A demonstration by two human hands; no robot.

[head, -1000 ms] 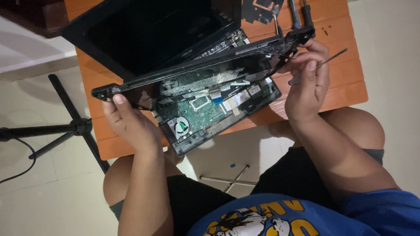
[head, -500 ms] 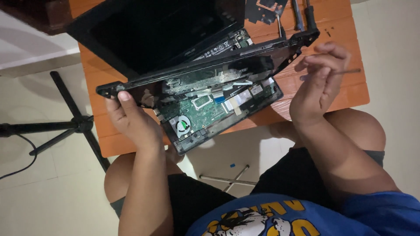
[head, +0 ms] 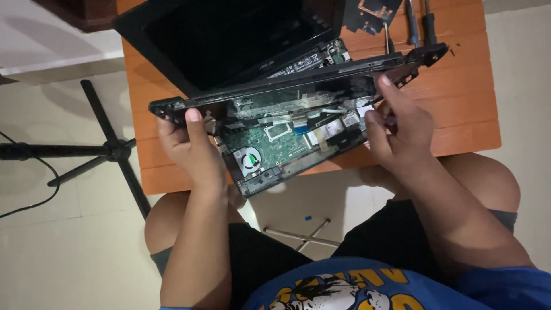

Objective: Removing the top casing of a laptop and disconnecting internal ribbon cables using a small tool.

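Risk of tearing thin cables above the green board (head: 275, 143): left hand (head: 192, 146) pinching the raised black cover (head: 287, 92), right hand (head: 402, 132) curled at its far end.

The top edge of the view is cutting off the laptop screen (head: 229, 40), the small dark plate (head: 370, 11) and the tools (head: 419, 23) lying on the orange table (head: 459, 109), so their far ends are not showing. The lifted keyboard cover (head: 298, 86) is hiding much of the green circuit board (head: 275, 140) under it, and the right hand (head: 402, 135) is covering the board's right end, with whatever its fingertips are pinching staying too small to tell. The left hand (head: 192, 149) is concealing the cover's near corner, while the tripod (head: 109, 149) is running off the left edge.
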